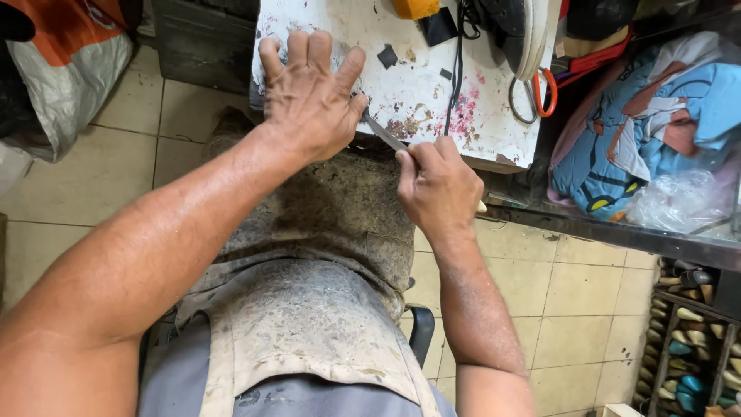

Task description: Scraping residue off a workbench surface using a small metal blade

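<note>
Step in hand: my left hand [309, 96] pressed flat on worktop [494, 116]; right hand [438, 185] grip closed on knife [384, 133]. Next, I judge: steady draw toward grip.

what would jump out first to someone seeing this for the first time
The two bare hands at the near edge of a paint-stained white board: the left hand pressed flat on it, the right hand gripping a thin metal blade angled toward the left palm. Next, the orange-handled scissors at the board's right edge and the grimy apron below.
</note>
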